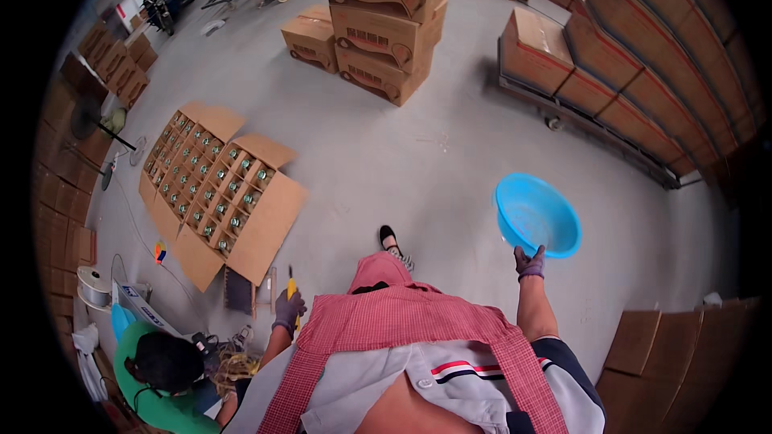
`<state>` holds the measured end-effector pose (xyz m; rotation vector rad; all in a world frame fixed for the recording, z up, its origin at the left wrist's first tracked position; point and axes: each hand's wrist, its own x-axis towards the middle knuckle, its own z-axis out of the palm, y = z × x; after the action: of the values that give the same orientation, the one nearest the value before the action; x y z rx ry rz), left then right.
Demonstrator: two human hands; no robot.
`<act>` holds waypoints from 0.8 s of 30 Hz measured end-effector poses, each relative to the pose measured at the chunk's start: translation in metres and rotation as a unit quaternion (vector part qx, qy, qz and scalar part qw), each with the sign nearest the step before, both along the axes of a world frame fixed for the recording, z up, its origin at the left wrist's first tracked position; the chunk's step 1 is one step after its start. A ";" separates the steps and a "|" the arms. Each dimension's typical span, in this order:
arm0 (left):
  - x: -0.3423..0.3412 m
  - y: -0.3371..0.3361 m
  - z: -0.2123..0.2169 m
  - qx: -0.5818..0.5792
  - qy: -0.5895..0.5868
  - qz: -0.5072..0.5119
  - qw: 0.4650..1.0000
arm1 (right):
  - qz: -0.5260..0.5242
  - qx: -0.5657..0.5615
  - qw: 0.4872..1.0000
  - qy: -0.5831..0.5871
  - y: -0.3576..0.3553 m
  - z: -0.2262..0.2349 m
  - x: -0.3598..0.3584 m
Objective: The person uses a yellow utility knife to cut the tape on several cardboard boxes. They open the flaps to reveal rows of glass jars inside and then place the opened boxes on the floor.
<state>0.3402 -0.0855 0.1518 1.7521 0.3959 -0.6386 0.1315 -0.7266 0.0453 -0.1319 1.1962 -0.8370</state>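
My gloved right hand [529,262] grips the near rim of a round blue plastic basin [519,201], held out to the right above the grey floor. Nothing shows inside the basin. In my gloved left hand [289,309], low at the left, is a slim yellow tool with a dark tip [292,288]; its exact kind is too small to make out. Beyond that hand stand open cardboard cartons [269,229] with their flaps folded out. Cardboard dividers split them into cells, and clear glass bottles [222,246] fill many of these.
A co-worker in green [149,370] bends at the lower left, near a wire spool [94,288]. Closed cartons [386,32] are stacked ahead. A loaded cart [579,112] stands at the right, with more cartons [667,345] at the lower right. A standing fan [88,120] is far left.
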 end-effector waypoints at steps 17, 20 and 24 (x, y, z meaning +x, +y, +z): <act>0.471 -0.445 0.140 -0.204 -0.161 -0.407 0.876 | 0.661 -0.296 0.680 -0.119 0.076 0.257 0.581; 0.556 -0.469 0.117 -0.264 -0.152 -0.372 0.877 | 0.621 -0.258 0.733 -0.105 0.024 0.239 0.645; 0.681 -0.408 0.122 -0.142 -0.229 -0.274 0.923 | 0.602 -0.295 0.735 -0.103 -0.018 0.285 0.759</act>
<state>1.0216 -0.4933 0.2733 1.6620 -0.5095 -0.6088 0.8904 -0.7450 0.3301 -1.1800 0.3751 -0.0025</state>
